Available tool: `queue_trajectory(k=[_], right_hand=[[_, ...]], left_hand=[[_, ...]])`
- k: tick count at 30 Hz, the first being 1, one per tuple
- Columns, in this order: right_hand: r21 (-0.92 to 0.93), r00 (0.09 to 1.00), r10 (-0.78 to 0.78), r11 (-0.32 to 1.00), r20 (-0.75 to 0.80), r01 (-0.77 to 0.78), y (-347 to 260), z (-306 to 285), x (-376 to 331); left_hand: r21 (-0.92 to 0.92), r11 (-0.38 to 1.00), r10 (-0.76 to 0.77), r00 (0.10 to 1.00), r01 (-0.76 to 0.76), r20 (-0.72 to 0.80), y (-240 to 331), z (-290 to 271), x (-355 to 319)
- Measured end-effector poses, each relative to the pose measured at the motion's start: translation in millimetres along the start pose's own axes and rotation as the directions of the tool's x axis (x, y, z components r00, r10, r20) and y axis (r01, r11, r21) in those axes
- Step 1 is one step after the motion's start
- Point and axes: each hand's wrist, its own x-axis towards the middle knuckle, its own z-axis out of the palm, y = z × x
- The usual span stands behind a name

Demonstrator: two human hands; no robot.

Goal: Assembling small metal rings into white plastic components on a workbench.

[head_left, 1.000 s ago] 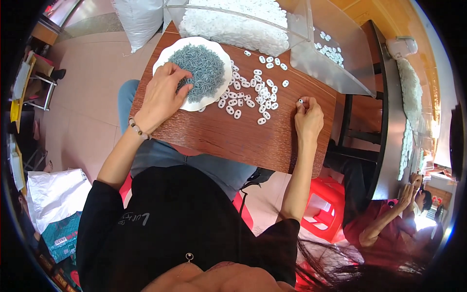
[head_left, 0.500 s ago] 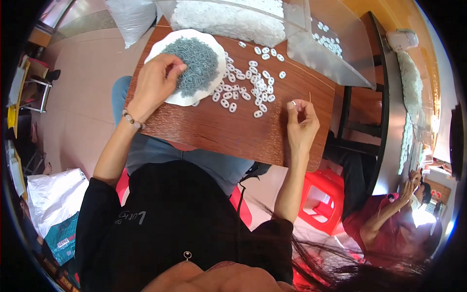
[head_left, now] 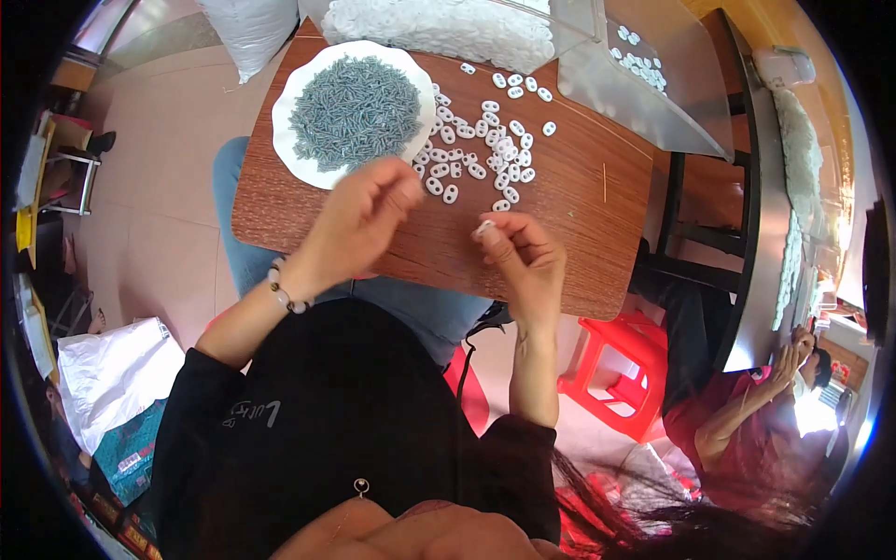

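Note:
My right hand (head_left: 530, 261), near the front of the brown wooden board, pinches a small white two-hole plastic piece (head_left: 484, 229) between thumb and fingertips. Left of it, my left hand (head_left: 362, 222) hovers past the near rim of the plate, slightly blurred, its thumb and fingers drawn together; whatever they hold is too small to make out. The scalloped white plate (head_left: 286, 105) bears a heap of small grey-blue pins (head_left: 357, 110). Beside the plate, many loose white two-hole oval pieces (head_left: 499, 142) lie scattered over the board.
The board (head_left: 579, 252) rests over my lap. Behind it stands a clear bin (head_left: 644, 117) beside a mass of white pieces (head_left: 439, 30). A thin stick (head_left: 605, 183) lies at right. A red stool (head_left: 621, 373) and a person (head_left: 747, 420) at a black-edged table are further right.
My left hand has left the pins on the plate and come down toward me. The right hand has moved left with the white piece, so the two hands are closer together.

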Motion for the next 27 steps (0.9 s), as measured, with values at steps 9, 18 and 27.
queue_trajectory(k=[9,18,27], right_hand=[[0.030,1.000,-0.026,0.999,-0.011,0.026,-3.5,30.6,-14.8],[-0.041,0.993,-0.100,0.994,-0.055,0.098,-3.1,32.6,-15.0],[-0.090,0.989,-0.139,0.987,-0.045,0.135,2.1,31.1,-16.5]], left_hand=[[-0.119,0.992,-0.016,0.965,0.048,0.262,-3.2,10.1,-14.1],[0.059,0.998,0.020,0.968,-0.036,0.250,-2.8,9.4,-16.9],[0.050,0.999,-0.011,0.972,-0.001,0.235,-1.4,12.8,-16.4]])
